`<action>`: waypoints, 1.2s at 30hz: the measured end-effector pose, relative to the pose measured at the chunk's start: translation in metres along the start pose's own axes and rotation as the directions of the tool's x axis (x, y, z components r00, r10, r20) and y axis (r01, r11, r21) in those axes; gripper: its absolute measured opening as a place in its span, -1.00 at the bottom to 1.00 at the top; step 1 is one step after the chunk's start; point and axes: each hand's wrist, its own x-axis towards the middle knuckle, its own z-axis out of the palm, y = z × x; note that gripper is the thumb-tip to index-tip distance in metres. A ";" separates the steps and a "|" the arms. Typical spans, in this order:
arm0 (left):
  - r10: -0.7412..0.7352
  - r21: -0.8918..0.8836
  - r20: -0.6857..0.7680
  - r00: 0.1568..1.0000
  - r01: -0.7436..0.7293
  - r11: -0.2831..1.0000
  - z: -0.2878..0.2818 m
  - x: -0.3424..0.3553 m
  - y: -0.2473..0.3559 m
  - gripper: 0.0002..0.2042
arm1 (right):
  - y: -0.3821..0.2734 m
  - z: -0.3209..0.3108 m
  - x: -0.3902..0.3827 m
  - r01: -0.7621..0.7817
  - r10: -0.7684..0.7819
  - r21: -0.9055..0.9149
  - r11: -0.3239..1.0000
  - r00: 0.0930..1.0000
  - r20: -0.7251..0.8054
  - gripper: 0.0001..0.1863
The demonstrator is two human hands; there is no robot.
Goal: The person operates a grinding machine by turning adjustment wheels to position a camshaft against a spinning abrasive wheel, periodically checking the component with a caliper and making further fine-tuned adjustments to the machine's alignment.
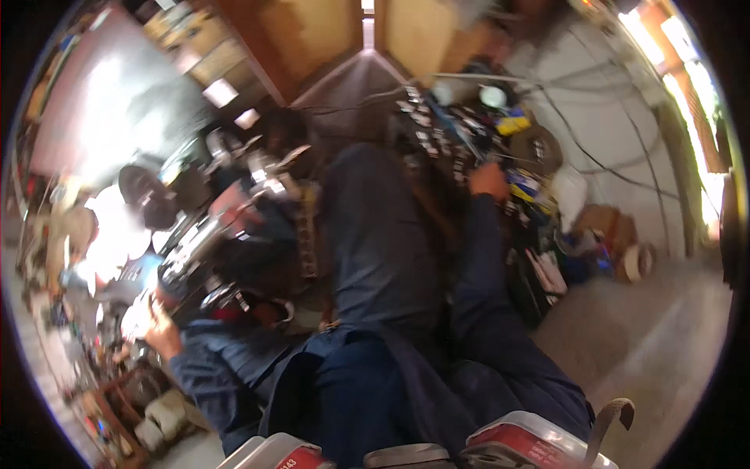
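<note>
Two hands are out in front of me, well apart. My left hand [156, 316], at about eight o'clock from the middle of the picture, rests against the lower edge of a dark engine-like machine [226, 242] with chrome parts; its fingers seem curled against the metal, though blur keeps me from telling whether they clamp anything. My right hand [489, 180], at about two o'clock, reaches into a cluttered tool rack [449, 129] full of small dark tools; I cannot tell whether those fingers are together or apart. A yellow item [512, 125] sits just beyond that hand. Between the arms lies my blue trouser leg [375, 234]. At four o'clock a grey concrete floor [656, 328] shows.
</note>
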 end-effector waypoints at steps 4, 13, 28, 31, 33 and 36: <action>0.162 0.227 -0.122 0.979 -0.131 0.965 -0.008 0.004 0.020 -0.77 | 0.005 0.004 0.000 0.097 -0.098 0.090 0.991 0.995 0.006 -0.60; 0.099 0.065 -0.048 0.994 -0.096 0.993 -0.010 0.009 0.019 -0.69 | -0.018 -0.055 -0.026 0.466 -0.461 0.257 0.846 0.883 -0.085 -0.56; 0.165 0.236 0.083 0.983 -0.180 0.955 -0.001 0.033 0.002 -0.59 | -0.258 -0.117 -0.405 0.862 -0.901 0.504 -0.046 0.183 -0.394 -0.91; 0.233 0.172 -0.013 0.972 -0.227 0.958 0.003 0.034 -0.001 -0.62 | -0.278 -0.091 -0.437 0.855 -0.909 0.480 -0.194 0.028 -0.416 -0.85; 0.238 0.161 -0.046 0.970 -0.228 0.960 0.006 0.032 -0.003 -0.64 | -0.286 -0.076 -0.452 0.858 -0.901 0.454 -0.242 -0.025 -0.433 -0.83; 0.227 0.136 -0.106 0.968 -0.212 0.968 0.011 0.028 -0.005 -0.66 | -0.289 -0.057 -0.465 0.919 -0.901 0.320 -0.230 -0.077 -0.426 -0.80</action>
